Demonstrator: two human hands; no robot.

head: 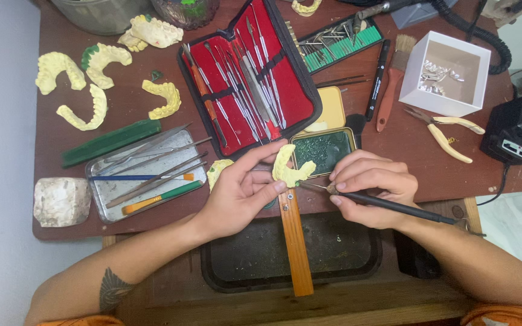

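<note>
Left to right: yellow dental casts (80,90) lie on the brown counter (122,108) above a metal tray (146,175) of instruments. The left hand (240,193) pinches a yellow dental cast (288,166) between thumb and fingers over a wooden bench peg (295,241). The right hand (370,187) grips a dark carving tool (394,206), its tip meeting that cast. A white box (445,72) stands far right.

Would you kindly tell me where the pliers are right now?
In the head view the pliers lie on the table's right side, just below the white box and left of the black device.
</note>
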